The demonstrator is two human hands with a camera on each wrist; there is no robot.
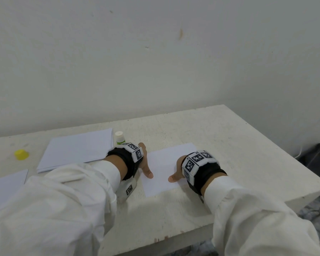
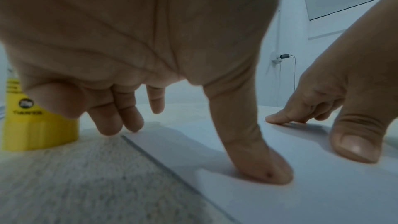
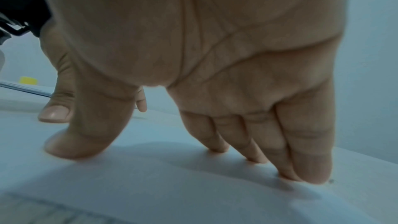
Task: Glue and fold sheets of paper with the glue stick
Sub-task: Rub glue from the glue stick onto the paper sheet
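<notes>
Head view: both hands lay on one white sheet at the middle of the pale table
Left hand: spread wide with straight fingers, holding nothing; it pressed down on the sheet's left part
Left thumb: in the left wrist view the thumb tip pushed flat onto the sheet, just inside its left edge
Left fingers: they reached down to the sheet's far left corner; whether every tip touched the paper I cannot tell
Right hand: also open and flat, gripping nothing, set on the sheet's right part
Right thumb: its tip pressed the sheet, pointing toward the left thumb, the two apart
Right fingers: four straight fingers close together, tips planted on the paper near the sheet's right edge
Sheet: it lay flat under both hands; a fold line could not be made out
Glue stick: upright on the table, uncapped, just beyond the sheet's far left corner and behind the left wrist; its yellow body showed beside the left fingers
Yellow cap: on the table, well to the left of the sheet
Paper stack: left of the sheet, between it and the cap
Second white paper: at the near left, well apart from the sheet
Sleeves: white, with black wrist straps carrying marker cubes
</notes>
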